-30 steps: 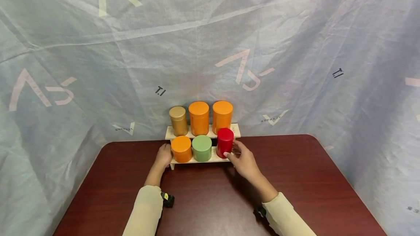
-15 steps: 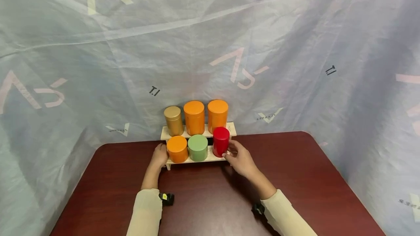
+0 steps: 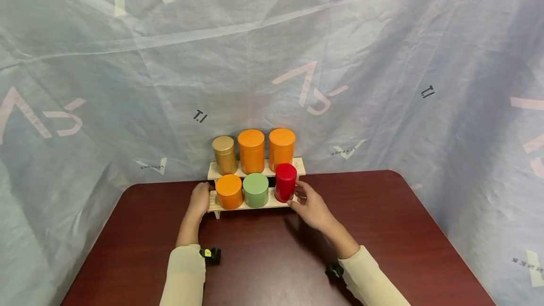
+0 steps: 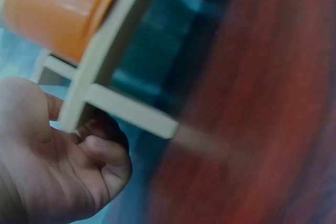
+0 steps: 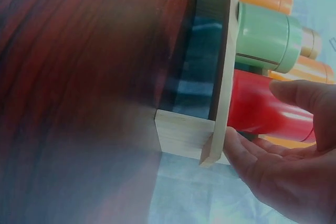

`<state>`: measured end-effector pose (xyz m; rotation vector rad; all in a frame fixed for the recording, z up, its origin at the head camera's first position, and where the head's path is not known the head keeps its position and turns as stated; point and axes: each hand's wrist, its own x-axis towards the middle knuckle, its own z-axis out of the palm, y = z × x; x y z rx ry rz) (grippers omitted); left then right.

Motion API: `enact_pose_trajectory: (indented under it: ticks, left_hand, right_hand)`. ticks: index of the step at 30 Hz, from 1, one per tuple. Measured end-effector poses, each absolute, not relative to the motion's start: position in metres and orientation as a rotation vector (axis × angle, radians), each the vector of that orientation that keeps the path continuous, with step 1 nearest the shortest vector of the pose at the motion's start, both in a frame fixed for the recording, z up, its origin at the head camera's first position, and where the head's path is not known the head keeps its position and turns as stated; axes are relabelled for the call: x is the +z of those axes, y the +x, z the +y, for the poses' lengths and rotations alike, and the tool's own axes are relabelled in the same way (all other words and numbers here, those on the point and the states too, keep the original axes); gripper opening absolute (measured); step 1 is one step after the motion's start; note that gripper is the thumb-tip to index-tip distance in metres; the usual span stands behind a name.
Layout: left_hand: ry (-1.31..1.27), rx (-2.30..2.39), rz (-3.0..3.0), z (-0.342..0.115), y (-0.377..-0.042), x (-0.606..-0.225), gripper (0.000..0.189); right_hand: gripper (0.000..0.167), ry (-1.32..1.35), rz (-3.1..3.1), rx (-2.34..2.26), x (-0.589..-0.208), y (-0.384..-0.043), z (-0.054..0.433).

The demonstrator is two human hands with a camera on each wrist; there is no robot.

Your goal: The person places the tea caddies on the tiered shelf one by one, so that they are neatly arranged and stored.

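A two-tier wooden shelf [image 3: 269, 204] stands at the back of the table. My left hand [image 3: 199, 198] is at the left end of its lower tier, and in the left wrist view its curled fingers [image 4: 107, 150] hold the board's end from below. On that tier stand a short orange canister [image 3: 229, 192], a green canister [image 3: 256, 191] and, at the right, a red canister [image 3: 285, 183]. My right hand [image 3: 312, 207] grips the red canister, thumb in front and fingers round its right side. All three stand upright.
On the upper tier stand a gold canister [image 3: 225, 156] and two tall orange canisters [image 3: 251, 152], lids on. A grey printed cloth [image 3: 238, 74] hangs right behind the shelf. The dark red table [image 3: 263, 259] reaches toward me.
My left hand has drawn left from beside the short orange canister, baring the lower board's left end. The right hand stays at the red canister. The head view has shifted slightly.
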<state>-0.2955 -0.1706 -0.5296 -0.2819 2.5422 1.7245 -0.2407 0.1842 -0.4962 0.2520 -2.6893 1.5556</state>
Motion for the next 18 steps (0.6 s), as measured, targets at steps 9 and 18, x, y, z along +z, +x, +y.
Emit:
enact_pose_trajectory:
  ticks: [9, 18]
  left_hand:
    - [-0.390, 1.737, 2.559, -0.191, -0.277, -0.505, 0.047]
    - [-0.306, 1.477, 2.811, -0.199, -0.231, -0.432, 0.057]
  right_hand:
    - [0.081, 0.257, -2.816, 1.538, -0.487, -0.236, 0.199]
    - [0.111, 0.353, -3.061, 1.393, -0.469, -0.221, 0.207]
